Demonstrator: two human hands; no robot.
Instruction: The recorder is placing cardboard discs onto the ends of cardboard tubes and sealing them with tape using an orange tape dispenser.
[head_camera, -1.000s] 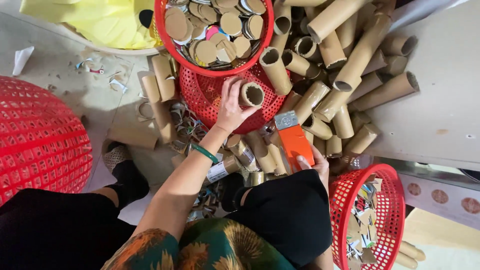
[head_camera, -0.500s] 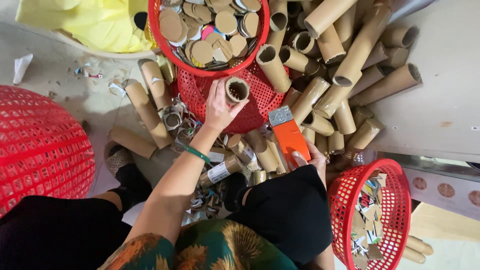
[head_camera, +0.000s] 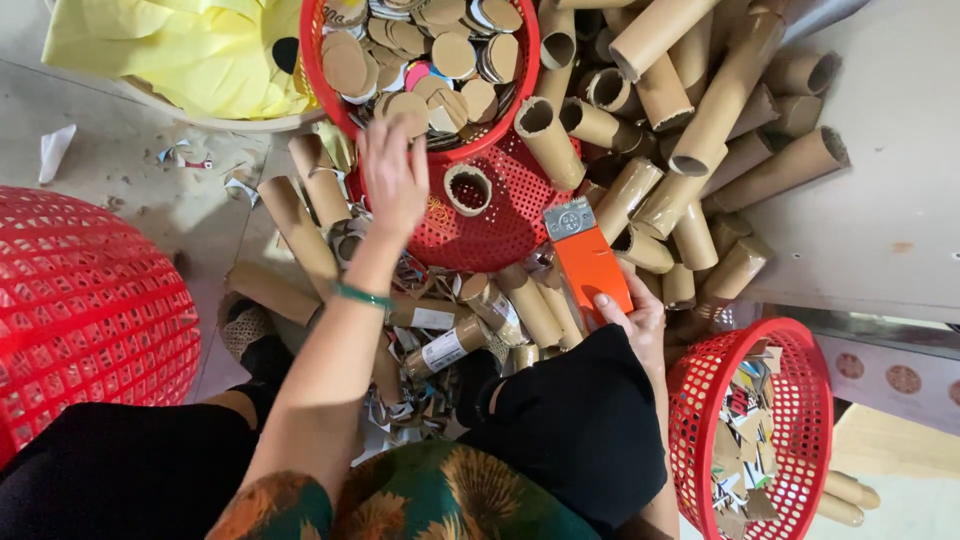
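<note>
L hand (head_camera: 393, 178) now empty, open, short tube ring (head_camera: 468, 189) dropped on red tray (head_camera: 480, 235), R hand (head_camera: 632, 318) still gripping orange cutter (head_camera: 588, 262)

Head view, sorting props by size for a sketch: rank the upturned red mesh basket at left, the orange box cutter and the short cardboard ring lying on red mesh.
1. Upturned red mesh basket, though nearest the camera.
2. Orange box cutter, in the right hand.
3. Short cardboard ring.
</note>
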